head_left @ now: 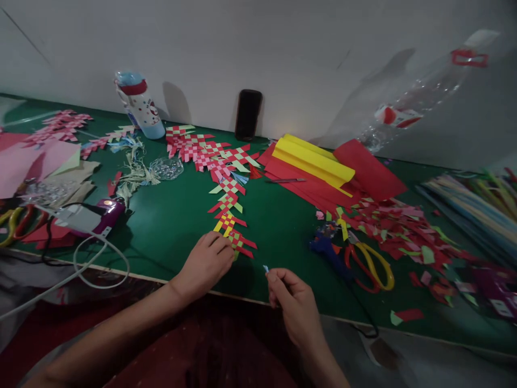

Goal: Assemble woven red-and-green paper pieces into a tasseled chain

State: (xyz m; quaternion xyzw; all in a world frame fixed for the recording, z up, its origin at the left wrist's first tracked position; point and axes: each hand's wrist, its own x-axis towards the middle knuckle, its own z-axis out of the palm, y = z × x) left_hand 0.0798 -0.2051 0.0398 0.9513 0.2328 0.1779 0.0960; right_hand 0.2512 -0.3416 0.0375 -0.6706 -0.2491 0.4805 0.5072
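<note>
Pressing on the near end of a woven paper band (230, 202), the left hand (205, 264) lies knuckles-up on the green desk (173, 226). Its fingers are curled and its grip is closed over the band's last red, yellow and green squares; whether the thumb goes under the paper is hidden. The band runs away from the person toward the wall, where it meets a wider heap of red-and-white weave. The right hand (293, 302) hovers just off the desk's front edge, near the left hand but apart from it. Its grip is pinched shut, thumb against forefinger, on a tiny pale-blue bit (265, 268) that is too small to identify.

The band looks very light and limp. It is stiff only across each strip and is likely to crease, tear or slide apart if pulled by the loose pointed ends that stick out at its sides. The woven middle, where the strips cross, looks like the safest place to hold it, flat between finger pads.

Red-and-yellow-handled scissors (369, 264) lie to the right among paper scraps (399, 229). Behind them are folded yellow paper (313, 159) and red sheets (369, 170). A phone (247, 114) leans on the wall.
</note>
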